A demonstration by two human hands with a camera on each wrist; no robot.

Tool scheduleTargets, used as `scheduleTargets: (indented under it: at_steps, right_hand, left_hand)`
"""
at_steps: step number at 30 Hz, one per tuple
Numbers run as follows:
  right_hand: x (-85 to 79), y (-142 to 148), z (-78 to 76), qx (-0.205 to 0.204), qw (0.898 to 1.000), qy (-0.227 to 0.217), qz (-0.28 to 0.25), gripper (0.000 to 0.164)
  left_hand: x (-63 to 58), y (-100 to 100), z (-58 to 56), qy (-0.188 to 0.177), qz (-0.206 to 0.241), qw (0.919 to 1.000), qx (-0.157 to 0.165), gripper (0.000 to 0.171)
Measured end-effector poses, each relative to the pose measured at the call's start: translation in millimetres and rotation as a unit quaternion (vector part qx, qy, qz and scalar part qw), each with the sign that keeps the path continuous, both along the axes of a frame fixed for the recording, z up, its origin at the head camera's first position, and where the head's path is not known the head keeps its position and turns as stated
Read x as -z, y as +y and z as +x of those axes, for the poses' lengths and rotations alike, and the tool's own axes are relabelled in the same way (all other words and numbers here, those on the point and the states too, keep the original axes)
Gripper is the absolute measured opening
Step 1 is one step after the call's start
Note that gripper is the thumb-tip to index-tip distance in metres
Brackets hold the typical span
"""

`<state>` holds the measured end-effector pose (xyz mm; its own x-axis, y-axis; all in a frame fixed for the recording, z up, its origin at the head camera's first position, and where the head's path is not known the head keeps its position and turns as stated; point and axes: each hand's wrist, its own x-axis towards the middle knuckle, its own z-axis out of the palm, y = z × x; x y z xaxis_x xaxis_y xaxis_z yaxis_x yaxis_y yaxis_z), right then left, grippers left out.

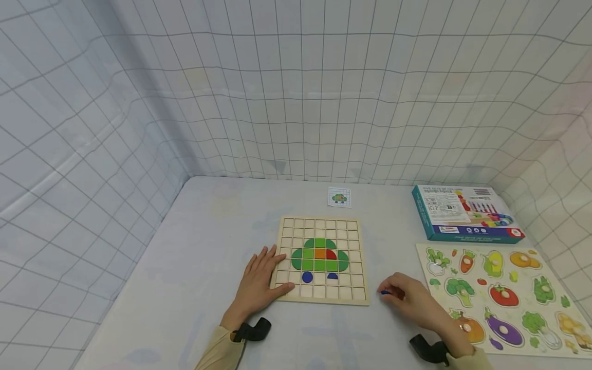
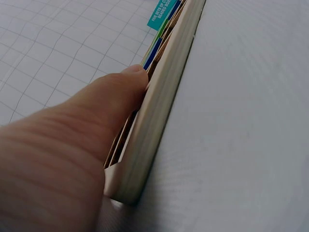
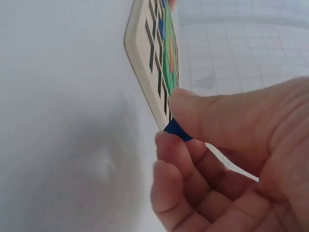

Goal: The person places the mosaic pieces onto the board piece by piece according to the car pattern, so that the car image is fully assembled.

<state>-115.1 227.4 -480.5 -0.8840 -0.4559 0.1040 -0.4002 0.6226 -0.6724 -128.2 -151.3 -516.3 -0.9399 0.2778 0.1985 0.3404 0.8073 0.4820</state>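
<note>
A square wooden grid board (image 1: pixel 289 232) lies in the middle of the table, with green, orange, red and blue pieces set in its cells. A full blue circle (image 1: pixel 307 277) and a single blue half-circle (image 1: pixel 332 276) sit in a lower row. My left hand (image 1: pixel 259 285) rests on the board's left edge, fingers spread and fairly straight, thumb on the lower left corner. Just right of the board, my right hand (image 1: pixel 409 298) pinches a small blue piece (image 3: pixel 176 130) between thumb and index finger. Most of that piece is hidden by the fingertips.
Behind the board lies a small pattern card (image 1: pixel 339 197) with a similar coloured figure. A boxed set (image 1: pixel 467 213) stands at the back right. In front of it, a vegetable puzzle board (image 1: pixel 504 277) lies close to my right hand. Grid-patterned curtains (image 1: pixel 296 103) enclose the table.
</note>
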Motion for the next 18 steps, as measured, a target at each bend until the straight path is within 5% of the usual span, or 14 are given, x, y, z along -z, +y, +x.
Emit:
scheduleTargets:
  at_steps: [18]
  right_hand:
    - [4.7, -60, -25.0, 0.027, 0.996, -0.031, -0.084, 0.012]
  left_hand:
    - [0.3, 0, 0.1, -0.001, -0.001, 1.0000, -0.001, 0.077]
